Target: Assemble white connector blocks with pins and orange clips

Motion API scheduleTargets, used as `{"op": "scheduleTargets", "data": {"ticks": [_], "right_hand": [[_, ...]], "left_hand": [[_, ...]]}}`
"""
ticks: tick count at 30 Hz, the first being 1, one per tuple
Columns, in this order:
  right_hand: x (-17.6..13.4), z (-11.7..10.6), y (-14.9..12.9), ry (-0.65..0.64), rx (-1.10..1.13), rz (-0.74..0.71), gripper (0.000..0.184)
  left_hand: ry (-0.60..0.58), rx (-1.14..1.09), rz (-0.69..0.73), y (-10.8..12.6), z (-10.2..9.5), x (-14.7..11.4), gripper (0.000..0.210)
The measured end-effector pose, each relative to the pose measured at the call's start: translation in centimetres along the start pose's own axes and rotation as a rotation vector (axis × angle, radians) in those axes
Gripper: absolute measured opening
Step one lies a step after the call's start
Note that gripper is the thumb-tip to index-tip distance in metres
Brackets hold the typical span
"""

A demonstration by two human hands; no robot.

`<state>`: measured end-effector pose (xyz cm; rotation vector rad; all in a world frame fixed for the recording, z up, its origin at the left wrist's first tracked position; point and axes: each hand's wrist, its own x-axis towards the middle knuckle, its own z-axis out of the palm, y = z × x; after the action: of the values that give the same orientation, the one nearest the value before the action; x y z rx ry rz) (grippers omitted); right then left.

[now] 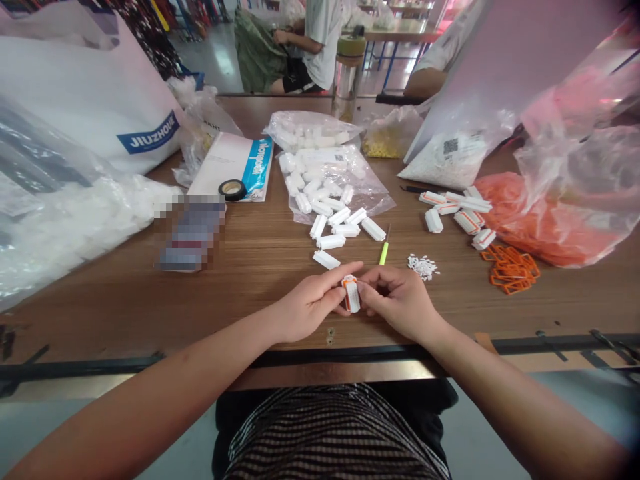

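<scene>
Near the table's front edge, my left hand point(306, 303) grips a small white plastic connector housing point(353, 297) with an orange frame around it. My right hand point(400, 300) is closed at the housing's right side, fingers curled; whether its fingertips hold a tiny part is hidden. Just beyond my hands lie several plain white housings point(331, 241) and a small screwdriver with a yellow-green handle point(384, 253). A little pile of tiny white pieces point(423, 267) sits right of my right hand. Loose orange frames point(514, 270) are heaped farther right.
White housings with orange frames point(467, 220) lie at the right, beside a bag of orange frames point(550, 220). A clear bag of white housings point(325, 160) lies mid-table. Tape point(233, 191) rests on a booklet point(215, 167). A bottle point(349, 73) stands behind; a person point(315, 47) sits beyond.
</scene>
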<state>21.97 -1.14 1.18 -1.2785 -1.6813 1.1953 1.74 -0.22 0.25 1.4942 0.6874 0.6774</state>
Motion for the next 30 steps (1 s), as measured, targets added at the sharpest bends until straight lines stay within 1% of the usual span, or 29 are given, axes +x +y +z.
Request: {"op": "scheduleTargets", "data": {"ticks": [4, 8, 10, 12, 15, 17, 20, 22, 23, 25, 27, 30], "right_hand": [[-0.1, -0.2, -0.6, -0.029, 0.100, 0.036, 0.027], [0.0, -0.2, -0.5, -0.055, 0.087, 0.056, 0.033], [0.1, -0.2, -0.2, -0.035, 0.057, 0.075, 0.033], [0.2, -0.1, 0.1, 0.020, 0.032, 0.063, 0.030], [0.0, 0.1, 0.2, 0.137, -0.023, -0.038, 0.021], [-0.3, 0.2, 0.0, 0.173, -0.142, -0.157, 0.017], [-0.5, 0.4, -0.1, 0.166, -0.403, -0.315, 0.022], [-0.5, 0.5, 0.0, 0.180, -0.501, -0.344, 0.027], [-0.5, 0.5, 0.2, 0.190, -0.508, -0.338, 0.028], [-0.4, 0.5, 0.4, 0.178, -0.451, -0.284, 0.026], [-0.4, 0.4, 0.5, 0.131, -0.317, -0.189, 0.026], [-0.3, 0.0, 0.6, 0.064, -0.077, -0.056, 0.028]], "left_hand": [[0.004, -0.088, -0.016, 0.2, 0.1, -0.1, 0.044], [-0.008, -0.078, -0.055, 0.2, 0.0, 0.0, 0.041], [-0.010, -0.111, -0.069, 0.1, -0.1, 0.3, 0.039], [-0.004, -0.209, -0.090, -0.1, -0.2, 0.6, 0.037], [0.038, -0.361, -0.143, -0.3, -0.5, 1.1, 0.033], [0.106, -0.403, -0.167, -0.3, -0.6, 1.3, 0.030], [0.254, -0.371, -0.182, 0.0, -0.7, 1.5, 0.025], [0.323, -0.321, -0.185, 0.2, -0.6, 1.4, 0.024], [0.335, -0.297, -0.183, 0.3, -0.6, 1.3, 0.025], [0.322, -0.263, -0.168, 0.5, -0.5, 1.2, 0.028], [0.286, -0.252, -0.122, 0.6, -0.5, 1.0, 0.030], [0.202, -0.256, -0.031, 0.7, -0.6, 0.8, 0.035]]}}
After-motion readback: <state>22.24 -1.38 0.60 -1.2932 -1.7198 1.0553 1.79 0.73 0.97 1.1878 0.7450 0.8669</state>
